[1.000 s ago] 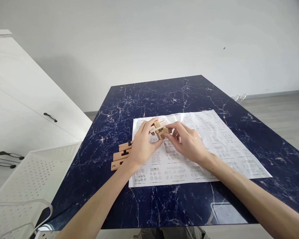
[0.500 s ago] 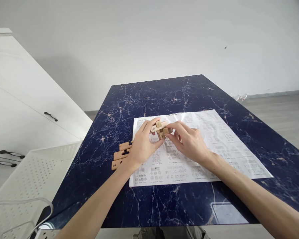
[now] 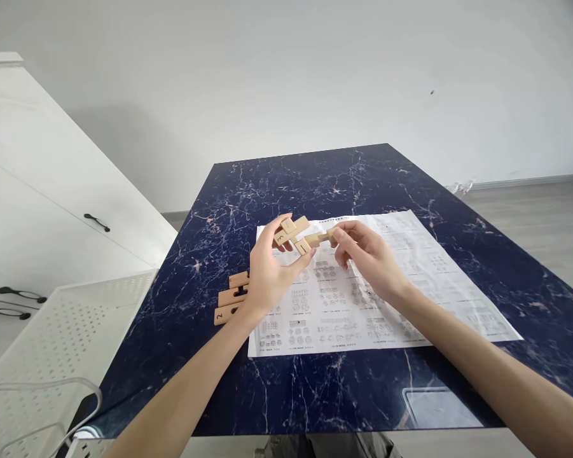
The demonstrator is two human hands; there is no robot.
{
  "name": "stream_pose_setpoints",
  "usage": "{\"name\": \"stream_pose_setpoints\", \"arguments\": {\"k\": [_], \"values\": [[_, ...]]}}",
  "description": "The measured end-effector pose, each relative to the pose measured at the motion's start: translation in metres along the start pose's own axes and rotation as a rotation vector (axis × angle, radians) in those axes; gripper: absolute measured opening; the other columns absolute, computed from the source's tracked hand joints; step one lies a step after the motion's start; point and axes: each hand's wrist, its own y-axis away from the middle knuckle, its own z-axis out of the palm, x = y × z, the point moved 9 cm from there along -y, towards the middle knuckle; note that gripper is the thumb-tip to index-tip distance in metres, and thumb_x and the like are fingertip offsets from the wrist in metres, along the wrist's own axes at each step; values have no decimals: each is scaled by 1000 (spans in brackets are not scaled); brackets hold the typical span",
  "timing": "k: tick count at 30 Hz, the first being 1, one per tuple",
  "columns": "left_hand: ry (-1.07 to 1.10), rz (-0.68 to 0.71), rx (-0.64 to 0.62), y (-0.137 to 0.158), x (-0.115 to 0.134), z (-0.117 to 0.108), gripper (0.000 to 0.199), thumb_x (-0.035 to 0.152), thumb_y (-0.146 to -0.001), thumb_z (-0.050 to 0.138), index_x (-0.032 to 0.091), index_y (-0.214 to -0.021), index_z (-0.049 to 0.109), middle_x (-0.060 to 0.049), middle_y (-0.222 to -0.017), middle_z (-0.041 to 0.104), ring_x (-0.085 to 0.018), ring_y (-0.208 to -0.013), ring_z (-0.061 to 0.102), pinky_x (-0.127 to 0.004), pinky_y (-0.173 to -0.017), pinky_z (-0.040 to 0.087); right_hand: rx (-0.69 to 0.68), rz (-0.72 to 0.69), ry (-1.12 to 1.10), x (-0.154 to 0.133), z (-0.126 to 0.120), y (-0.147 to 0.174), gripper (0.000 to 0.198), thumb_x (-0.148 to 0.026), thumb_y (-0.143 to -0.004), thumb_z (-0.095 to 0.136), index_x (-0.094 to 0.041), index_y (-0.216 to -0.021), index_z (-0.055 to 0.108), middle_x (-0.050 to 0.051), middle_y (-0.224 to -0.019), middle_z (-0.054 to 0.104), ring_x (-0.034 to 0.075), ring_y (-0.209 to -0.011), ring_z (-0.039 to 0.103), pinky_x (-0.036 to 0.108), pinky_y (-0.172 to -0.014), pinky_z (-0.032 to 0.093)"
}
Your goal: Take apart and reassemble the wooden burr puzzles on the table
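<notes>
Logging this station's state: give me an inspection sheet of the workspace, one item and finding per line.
Surface: dark blue marbled table, creased printed sheet on it.
Job's things: wooden blocks marked 3 and 1; notched block against them, seated or not unclear; three slotted pieces left of the sheet, one marked 2, partly hidden.
Clutter: pale rectangle at the near edge, object or reflection unclear.
Grippers: bare left hand grips the marked blocks; bare right hand pinches the notched block.
Cables: pale cable, lower left.
Surroundings: white cabinet, perforated white panel, plain wall.
</notes>
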Motion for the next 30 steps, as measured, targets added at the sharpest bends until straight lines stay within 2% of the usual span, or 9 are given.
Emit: {"name": "stream_pose_setpoints", "arguments": {"k": [4, 7, 10, 12, 16, 19, 24, 30], "values": [[74, -53, -22, 1, -7, 3, 64, 37, -87, 85, 33, -142, 53, -7, -133, 66, -25, -105, 69, -40, -87, 60, -40, 174, -198, 18, -1, -5, 37, -59, -99, 63, -22, -98, 64, 8, -102, 69, 14, -64, 60, 31, -56, 55], [129, -96, -17, 1, -16, 4, 63, 37, -86, 85, 33, -141, 53, -6, -127, 67, -23, -101, 69, -40, -87, 60, -98, 252, -261, 28, 1, -7, 35, -55, -98, 65, -21, -102, 70, 14, -112, 74, 21, -74, 69, 39, -68, 65], [166, -122, -25, 1, -20, 5, 62, 37, -87, 83, 33, -141, 53, -7, -125, 68, -24, -101, 69, -41, -89, 60, -158, 244, -202, 30, 3, -8, 34, -51, -99, 64, -20, -111, 74, 16, -125, 74, 27, -96, 75, 46, -86, 68], [181, -124, -40, 1, -20, 6, 61, 37, -87, 83, 32, -141, 54, -8, -127, 69, -25, -104, 70, -42, -89, 61, -203, 233, -205, 29, 8, -6, 36, -47, -99, 66, -21, -123, 72, 14, -132, 72, 28, -109, 75, 46, -98, 66], [201, -135, -52, 0, -19, 8, 61, 36, -86, 84, 31, -140, 55, -9, -128, 69, -26, -106, 70, -42, -91, 61, -283, 216, -272, 19, 20, 1, 37, -41, -101, 66, -20, -132, 70, 12, -131, 73, 25, -118, 73, 45, -111, 58], [201, -151, -59, 1, -20, 8, 60, 36, -88, 82, 31, -140, 54, -8, -129, 69, -26, -108, 71, -42, -92, 61, -323, 173, -220, 9, 26, 4, 37, -44, -101, 66, -21, -130, 72, 11, -127, 75, 24, -111, 75, 48, -109, 59], [196, -127, -77, 1, -18, 9, 61, 34, -88, 82, 32, -142, 54, -9, -131, 68, -28, -113, 70, -43, -93, 61, -421, 94, -32, -2, 38, 10, 33, -43, -104, 61, -27, -131, 72, 8, -125, 75, 22, -98, 74, 44, -88, 65], [156, -95, -114, 2, -12, 12, 65, 26, -86, 83, 34, -143, 53, -8, -135, 68, -29, -113, 70, -45, -91, 62, -439, 36, 4, -2, 40, 10, 29, -36, -104, 59, -29, -130, 71, 7, -126, 74, 22, -103, 74, 50, -99, 63]]}}
